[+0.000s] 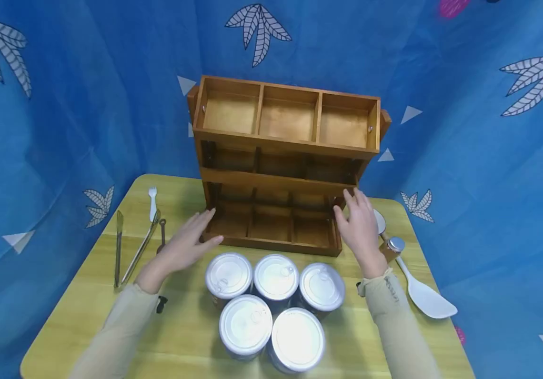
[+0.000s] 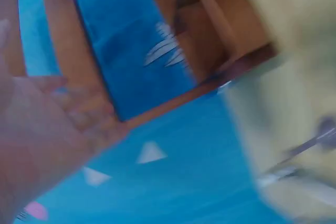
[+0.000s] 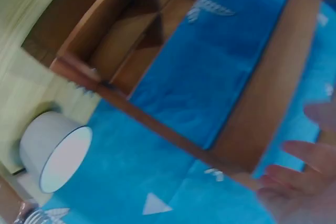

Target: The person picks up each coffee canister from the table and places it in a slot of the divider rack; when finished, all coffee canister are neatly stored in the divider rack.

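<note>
Two bare hands flank a wooden rack (image 1: 278, 178) on the counter (image 1: 181, 337), your left grip (image 1: 188, 242) at its left end and your right grip (image 1: 359, 231) at its right. Both are wide and hold nothing, with fingers extended and thumbs apart. The rack stands upright at the far side, directly ahead of you, its tiers divided into compartments, none of which shows anything inside.

What the coming move seems to turn on is the rack's long axis: it runs left to right, slightly askew, across the gap between your palms, so each grip faces one end. Seen from the head, your left fingertips overlap the lower left corner and your right ones the end of the middle tier, farther from you. Neither grip is clearly the nearer, and the blurred wrist views leave it impossible to tell whether either touches wood.

Five lidded cans (image 1: 245, 325) cluster between your forearms, on your side of the rack. A mug (image 1: 379, 222), jar (image 1: 390, 251) and white spoon (image 1: 430, 300) lie to the right; tongs (image 1: 119, 242) and a fork (image 1: 153, 202) to the left.
</note>
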`<state>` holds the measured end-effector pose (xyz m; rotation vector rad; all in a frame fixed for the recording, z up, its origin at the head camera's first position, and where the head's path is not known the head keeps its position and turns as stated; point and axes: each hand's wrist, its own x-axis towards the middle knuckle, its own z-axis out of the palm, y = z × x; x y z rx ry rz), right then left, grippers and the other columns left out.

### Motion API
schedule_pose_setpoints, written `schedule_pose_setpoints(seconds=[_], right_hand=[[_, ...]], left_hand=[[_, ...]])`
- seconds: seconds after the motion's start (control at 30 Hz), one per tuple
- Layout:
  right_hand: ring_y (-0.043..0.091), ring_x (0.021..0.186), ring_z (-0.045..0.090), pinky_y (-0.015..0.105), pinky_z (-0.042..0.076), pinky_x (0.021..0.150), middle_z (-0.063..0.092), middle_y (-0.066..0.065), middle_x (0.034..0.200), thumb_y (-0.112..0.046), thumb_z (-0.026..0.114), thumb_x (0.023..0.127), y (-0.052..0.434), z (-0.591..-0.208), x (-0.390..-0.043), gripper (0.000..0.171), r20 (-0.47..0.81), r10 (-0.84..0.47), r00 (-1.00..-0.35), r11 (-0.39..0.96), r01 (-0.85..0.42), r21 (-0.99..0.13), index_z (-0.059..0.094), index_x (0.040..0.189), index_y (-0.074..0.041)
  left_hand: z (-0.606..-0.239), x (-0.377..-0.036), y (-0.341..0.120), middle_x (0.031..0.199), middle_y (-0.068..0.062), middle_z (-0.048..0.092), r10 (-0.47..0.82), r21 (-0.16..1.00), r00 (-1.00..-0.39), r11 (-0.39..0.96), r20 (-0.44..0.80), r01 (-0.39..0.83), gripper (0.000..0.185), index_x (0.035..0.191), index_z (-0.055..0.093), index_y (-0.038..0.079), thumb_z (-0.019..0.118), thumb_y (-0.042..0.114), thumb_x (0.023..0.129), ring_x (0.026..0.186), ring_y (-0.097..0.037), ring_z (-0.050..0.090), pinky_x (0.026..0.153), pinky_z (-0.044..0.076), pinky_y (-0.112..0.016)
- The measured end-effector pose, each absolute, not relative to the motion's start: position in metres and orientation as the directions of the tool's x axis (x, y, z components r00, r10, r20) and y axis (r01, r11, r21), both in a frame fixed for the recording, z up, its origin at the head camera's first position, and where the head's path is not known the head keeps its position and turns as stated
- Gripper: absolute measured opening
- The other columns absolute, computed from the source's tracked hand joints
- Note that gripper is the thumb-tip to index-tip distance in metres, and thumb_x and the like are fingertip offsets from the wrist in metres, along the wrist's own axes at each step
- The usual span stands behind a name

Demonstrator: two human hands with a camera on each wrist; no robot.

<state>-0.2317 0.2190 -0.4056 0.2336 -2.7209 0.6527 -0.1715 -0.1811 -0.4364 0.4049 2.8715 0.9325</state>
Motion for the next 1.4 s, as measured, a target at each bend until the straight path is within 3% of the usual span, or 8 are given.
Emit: schedule_pose_setpoints(seconds=[0.17,0.27,0.37,0.5,0.7,0.87,1.1,1.4], right_hand=[[0.046,0.131,0.046,0.055,0.037,0.112,0.052,0.027,0.141,-0.012,0.058,0.096,0.224,-0.402,-0.272,0.044,0.554,-0.065,-0.830,0.854,-0.334,-0.400,0.054,0.136,0.005],[0.046,0.128,0.048,0.053,0.037,0.113,0.055,0.028,0.137,-0.011,0.056,0.096,0.226,-0.403,-0.289,0.042,0.588,-0.092,-0.804,0.869,-0.353,-0.347,0.055,0.133,0.008],[0.046,0.128,0.049,0.053,0.037,0.113,0.055,0.029,0.137,-0.012,0.055,0.096,0.226,-0.413,-0.294,0.042,0.578,-0.100,-0.810,0.879,-0.344,-0.330,0.055,0.132,0.011],[0.046,0.130,0.048,0.053,0.036,0.114,0.052,0.030,0.139,-0.016,0.053,0.097,0.228,-0.422,-0.289,0.046,0.549,-0.077,-0.832,0.885,-0.311,-0.346,0.053,0.132,0.013],[0.044,0.127,0.052,0.053,0.041,0.110,0.054,0.030,0.139,-0.012,0.054,0.096,0.236,-0.429,-0.287,0.042,0.571,-0.065,-0.818,0.896,-0.300,-0.327,0.055,0.130,0.013],[0.045,0.124,0.055,0.055,0.044,0.106,0.056,0.030,0.136,-0.006,0.052,0.096,0.234,-0.426,-0.290,0.036,0.614,-0.090,-0.784,0.884,-0.347,-0.314,0.059,0.126,0.013],[0.045,0.126,0.054,0.055,0.044,0.107,0.056,0.031,0.135,-0.005,0.052,0.096,0.236,-0.415,-0.292,0.036,0.629,-0.083,-0.773,0.886,-0.347,-0.309,0.059,0.125,0.013],[0.042,0.126,0.055,0.052,0.045,0.108,0.058,0.029,0.133,-0.006,0.055,0.094,0.237,-0.419,-0.289,0.036,0.607,-0.135,-0.783,0.897,-0.357,-0.261,0.060,0.125,0.013]], left_hand=[[-0.489,-0.132,-0.202,0.160,-0.024,0.024,0.254,0.910,-0.965,0.412,-0.058,0.054,0.062,0.157,0.017,0.007,0.041,0.031,0.105,0.148,-0.046,0.021,0.119,0.019,-0.063],[-0.522,-0.111,-0.206,0.159,-0.027,0.023,0.240,0.971,-0.967,0.235,-0.087,-0.029,0.059,0.157,0.014,0.002,0.037,0.021,0.106,0.147,-0.047,0.021,0.119,0.020,-0.062],[-0.548,-0.092,-0.203,0.160,-0.029,0.018,0.273,0.986,-0.956,0.157,-0.105,-0.063,0.069,0.157,0.010,0.001,0.048,0.010,0.100,0.147,-0.049,0.019,0.119,0.019,-0.061],[-0.566,-0.086,-0.191,0.160,-0.029,0.016,0.323,0.979,-0.943,0.205,-0.082,-0.015,0.095,0.156,0.008,-0.002,0.070,0.007,0.085,0.147,-0.050,0.018,0.119,0.015,-0.061],[-0.579,-0.096,-0.167,0.161,-0.019,0.025,0.319,0.971,-0.946,0.236,-0.052,0.026,0.118,0.158,0.011,0.011,0.088,0.016,0.069,0.150,-0.041,0.019,0.122,0.010,-0.061],[-0.586,-0.106,-0.161,0.155,-0.016,0.037,0.247,0.973,-0.969,0.221,0.005,0.062,0.119,0.156,0.018,0.016,0.091,0.010,0.062,0.147,-0.038,0.030,0.121,0.017,-0.059],[-0.587,-0.121,-0.157,0.153,-0.018,0.040,0.221,0.969,-0.973,0.218,0.065,0.115,0.120,0.155,0.022,0.016,0.092,0.009,0.058,0.145,-0.039,0.034,0.121,0.020,-0.059],[-0.596,-0.116,-0.159,0.151,-0.012,0.045,0.198,0.973,-0.977,0.200,0.077,0.117,0.120,0.153,0.028,0.019,0.095,0.009,0.053,0.143,-0.035,0.037,0.121,0.022,-0.057]])
